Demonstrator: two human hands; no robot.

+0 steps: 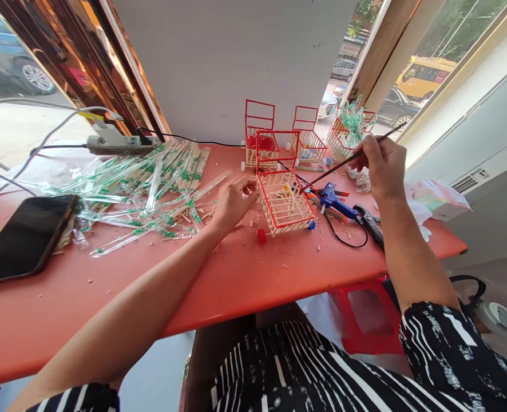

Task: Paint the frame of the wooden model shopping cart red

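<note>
A miniature shopping cart [285, 200] made of thin sticks stands on the table, with a red-painted rim and handle. Bottle-cap wheels, red and blue, show at its base. At its left side, my left hand [235, 200] is closed with the fingertips on the cart's frame. My right hand [382, 166] pinches a thin dark paintbrush [343, 162] above and to the right. The brush slants down to the left, and its tip meets the right part of the red rim. Whether wet paint is on the tip cannot be made out.
Similar carts [260, 143] stand behind, one holding something red. Left lie wrapped chopsticks [185, 163], loose wrappers [150, 217], a phone [26, 237] and a power strip [120, 144]. A blue glue gun [337, 201] and pliers [369, 223] lie to the right. Below is a red stool [367, 317].
</note>
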